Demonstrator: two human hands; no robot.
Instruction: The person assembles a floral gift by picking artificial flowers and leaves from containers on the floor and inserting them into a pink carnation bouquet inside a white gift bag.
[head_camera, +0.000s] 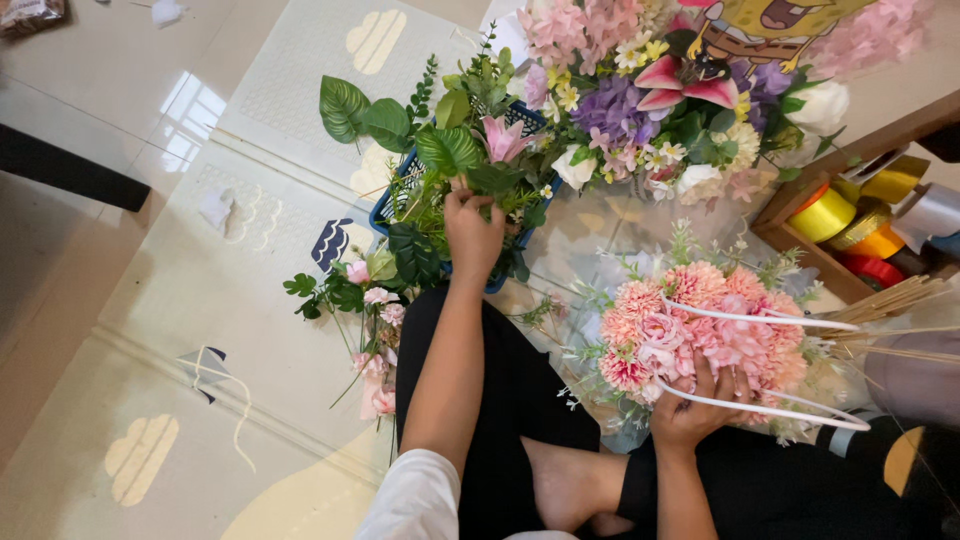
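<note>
reaching left hand into blue basket of greenery, fingers buried, grip unclear, right hand fingers clasping pink bouquet

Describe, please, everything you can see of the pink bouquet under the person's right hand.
The pink bouquet is a dense dome of pink and coral blooms, seemingly artificial, fringed with pale green sprigs and tiny white flowers. It lies tilted beside the person's knee on the floor mat. Two thin white loops, like wire handles, cross its top and extend to the right. The right hand grips its lower edge, fingers pressed into the blooms. Transparent wrapping shows beneath it.
</note>
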